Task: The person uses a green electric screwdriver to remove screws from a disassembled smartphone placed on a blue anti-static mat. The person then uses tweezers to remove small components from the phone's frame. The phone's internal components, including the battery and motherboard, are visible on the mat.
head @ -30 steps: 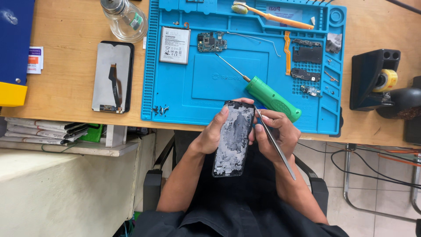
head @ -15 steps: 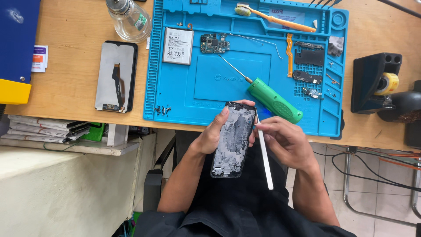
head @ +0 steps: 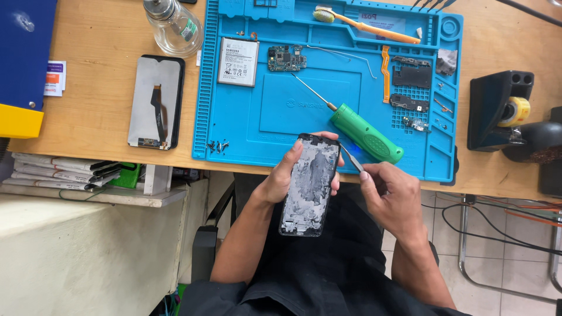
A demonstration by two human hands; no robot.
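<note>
While your left hand cradled the opened black phone frame from below, with the thumb up its left edge and the fingertips wrapped over its right edge, you kept it tilted above your lap, just off the near edge of the desk. Its inner face was patchy grey with what looked like old adhesive, though the view was too coarse to be sure. Your right hand was closed around a thin metal prying tool, whose tip met the frame's upper right edge.

That frame looked light, stiff and thin, probably easy to bend or crack, so the long side edges seemed the safest places to grip.

Just beyond your hands, on the blue silicone repair mat, lay a green-handled screwdriver, close to the phone's top. Farther up sat a white rectangular battery, a small dark circuit board, an orange flex strip and an orange-handled brush. To the mat's left, on the wooden desk, rested a detached phone screen face down, with a clear glass bottle above it.
</note>
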